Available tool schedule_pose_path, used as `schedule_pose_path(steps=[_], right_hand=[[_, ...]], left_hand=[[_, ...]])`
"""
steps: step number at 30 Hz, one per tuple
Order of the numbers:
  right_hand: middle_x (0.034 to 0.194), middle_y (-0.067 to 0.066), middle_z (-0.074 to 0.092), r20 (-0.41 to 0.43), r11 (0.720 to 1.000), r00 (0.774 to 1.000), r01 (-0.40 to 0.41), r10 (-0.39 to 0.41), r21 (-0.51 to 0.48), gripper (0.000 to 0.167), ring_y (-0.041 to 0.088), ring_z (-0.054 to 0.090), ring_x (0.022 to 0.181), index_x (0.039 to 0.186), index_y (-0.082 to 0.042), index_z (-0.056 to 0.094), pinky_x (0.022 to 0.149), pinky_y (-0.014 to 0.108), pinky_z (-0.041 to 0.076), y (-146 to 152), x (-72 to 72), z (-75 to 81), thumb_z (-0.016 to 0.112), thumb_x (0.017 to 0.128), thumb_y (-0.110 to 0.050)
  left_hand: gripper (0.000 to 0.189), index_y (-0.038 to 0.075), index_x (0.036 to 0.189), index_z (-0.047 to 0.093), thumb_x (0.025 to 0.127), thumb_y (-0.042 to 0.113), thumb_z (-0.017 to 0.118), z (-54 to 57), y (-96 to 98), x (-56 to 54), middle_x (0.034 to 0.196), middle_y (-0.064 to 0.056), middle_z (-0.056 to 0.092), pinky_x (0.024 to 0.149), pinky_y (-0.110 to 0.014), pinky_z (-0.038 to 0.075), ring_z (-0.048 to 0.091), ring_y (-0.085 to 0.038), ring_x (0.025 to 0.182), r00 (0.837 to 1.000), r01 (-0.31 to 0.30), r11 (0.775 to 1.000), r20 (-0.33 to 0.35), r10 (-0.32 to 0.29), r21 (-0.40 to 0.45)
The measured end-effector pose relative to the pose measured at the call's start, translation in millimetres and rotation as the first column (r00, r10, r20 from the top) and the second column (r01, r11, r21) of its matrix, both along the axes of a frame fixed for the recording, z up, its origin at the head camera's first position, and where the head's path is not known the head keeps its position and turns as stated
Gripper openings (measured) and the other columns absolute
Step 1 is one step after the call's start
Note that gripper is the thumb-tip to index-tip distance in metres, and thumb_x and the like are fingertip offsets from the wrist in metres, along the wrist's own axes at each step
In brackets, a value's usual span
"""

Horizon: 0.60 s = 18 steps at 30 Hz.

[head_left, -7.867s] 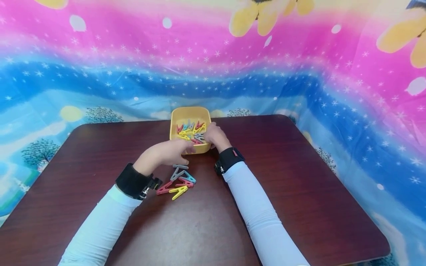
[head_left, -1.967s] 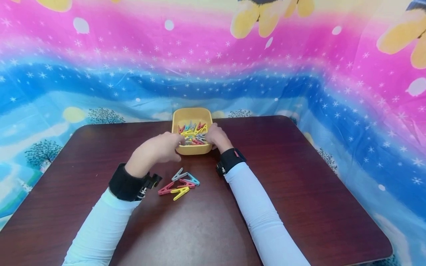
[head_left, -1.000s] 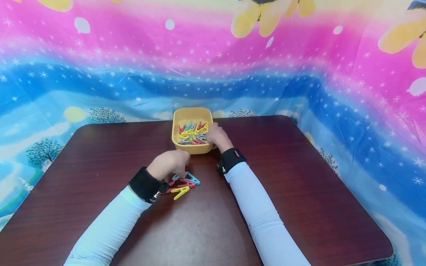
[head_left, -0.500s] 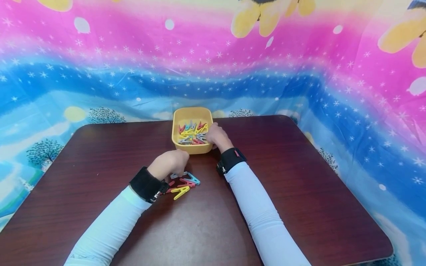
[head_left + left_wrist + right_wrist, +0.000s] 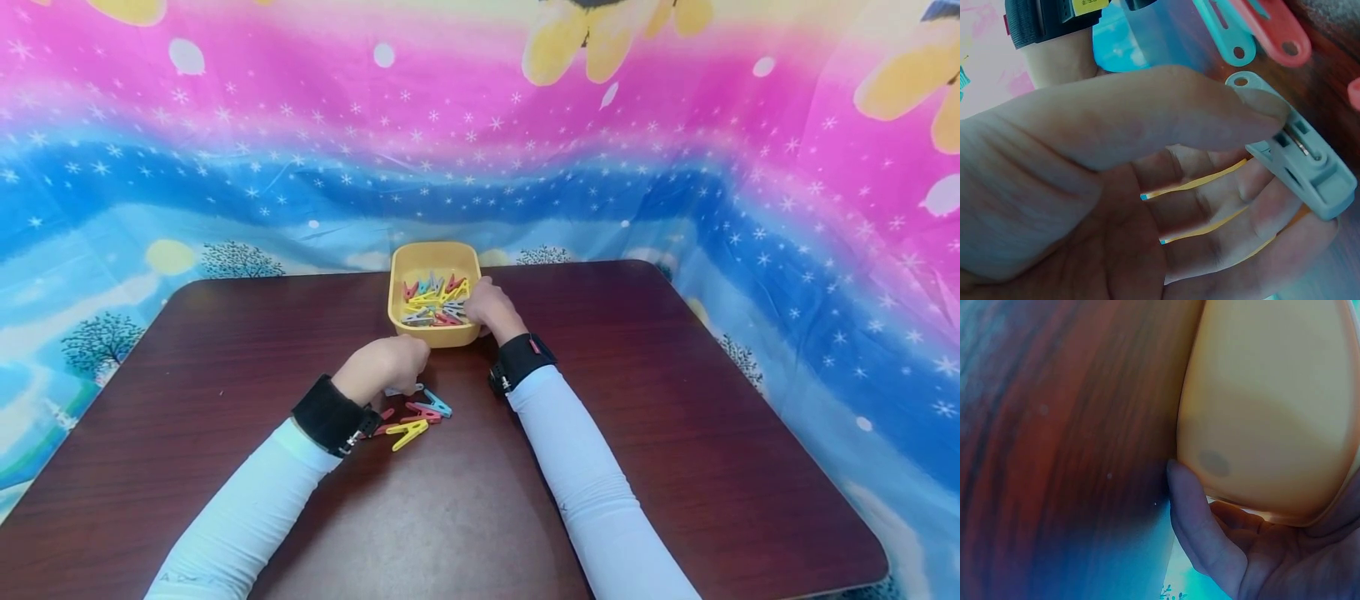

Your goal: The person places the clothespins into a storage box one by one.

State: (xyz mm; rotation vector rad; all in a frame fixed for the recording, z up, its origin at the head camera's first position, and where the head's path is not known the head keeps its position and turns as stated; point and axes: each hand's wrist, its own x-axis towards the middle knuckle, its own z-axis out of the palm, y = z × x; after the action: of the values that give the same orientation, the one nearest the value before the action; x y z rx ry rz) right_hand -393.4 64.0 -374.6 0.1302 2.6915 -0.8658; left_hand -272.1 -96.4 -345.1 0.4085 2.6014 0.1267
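Observation:
My left hand (image 5: 386,365) is low over the table in front of the tub, pinching a grey clothespin (image 5: 1319,165) between thumb and fingers; the head view shows only a bit of that pin. Close by lie a blue clothespin (image 5: 437,404), a red clothespin (image 5: 426,413), a yellow clothespin (image 5: 409,432) and a second red clothespin (image 5: 381,425), half hidden by the hand and wrist. With my right hand (image 5: 491,308) I hold the right side of the yellow tub (image 5: 438,337); in the right wrist view its fingers curl at the tub's wall. Several mixed-colour clothespins lie inside.
The dark wooden table (image 5: 637,417) has rounded corners. Behind and beside it hangs a printed cloth (image 5: 480,192) in pink and blue. The tub stands close to the table's back edge.
My left hand went from above the tub back down to the loose pins and took hold of a grey clothespin. One more grey pin shows in the tub. My right hand stayed on it.

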Motion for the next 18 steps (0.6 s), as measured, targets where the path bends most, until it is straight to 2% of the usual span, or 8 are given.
schedule_pose_path(steps=[3,4,8,15,18], right_hand=[[0.135,0.024,0.059,0.005,1.0,1.0,0.001,-0.001,-0.01,0.061,0.032,0.072,0.1,0.167,-0.002,0.019,0.067,0.035,0.067,0.4,-0.9,-0.3,0.047,0.115,-0.017],[0.135,0.024,0.058,0.005,1.0,1.0,0.002,-0.002,-0.014,0.062,0.032,0.072,0.1,0.167,-0.002,0.018,0.067,0.035,0.068,0.4,-1.3,-0.5,0.046,0.115,-0.017],[0.135,0.024,0.059,0.002,1.0,1.0,0.006,-0.006,-0.021,0.067,0.032,0.072,0.1,0.171,-0.003,0.012,0.068,0.036,0.068,0.2,-2.4,-2.0,0.046,0.114,-0.016],[0.129,0.022,0.061,-0.022,1.0,1.0,0.005,-0.006,-0.003,0.064,0.031,0.072,0.095,0.169,-0.002,0.017,0.066,0.035,0.067,0.0,-2.9,-4.9,0.047,0.115,-0.019],[0.131,0.023,0.06,-0.015,1.0,1.0,-0.008,0.008,-0.006,0.065,0.03,0.071,0.094,0.17,-0.002,0.014,0.066,0.034,0.067,0.5,-2.1,-3.6,0.046,0.115,-0.02]], left_hand=[[0.012,0.009,0.099,0.069,0.095,0.006,0.08,0.8,-0.7,1.2,0.093,-0.006,0.071,0.079,-0.033,0.061,0.066,-0.022,0.084,0.994,0.081,0.996,-0.073,-0.083,-0.035],[0.012,0.009,0.098,0.069,0.095,0.006,0.08,1.2,-1.1,1.5,0.092,-0.006,0.071,0.08,-0.033,0.061,0.065,-0.022,0.083,0.992,0.089,0.995,-0.082,-0.092,-0.034],[0.011,0.009,0.1,0.069,0.096,0.008,0.08,2.1,-1.7,1.8,0.091,-0.006,0.07,0.08,-0.033,0.06,0.065,-0.022,0.083,0.991,0.098,0.995,-0.091,-0.099,-0.022],[0.018,0.006,0.111,0.07,0.097,0.01,0.08,1.5,-3.9,-0.3,0.093,-0.006,0.068,0.076,-0.032,0.058,0.065,-0.023,0.084,0.987,0.114,0.993,-0.112,-0.112,0.013],[0.022,0.006,0.115,0.07,0.096,0.011,0.081,1.0,-5.6,-1.0,0.095,-0.006,0.069,0.078,-0.032,0.058,0.064,-0.023,0.085,0.985,0.119,0.992,-0.131,-0.113,0.039]])
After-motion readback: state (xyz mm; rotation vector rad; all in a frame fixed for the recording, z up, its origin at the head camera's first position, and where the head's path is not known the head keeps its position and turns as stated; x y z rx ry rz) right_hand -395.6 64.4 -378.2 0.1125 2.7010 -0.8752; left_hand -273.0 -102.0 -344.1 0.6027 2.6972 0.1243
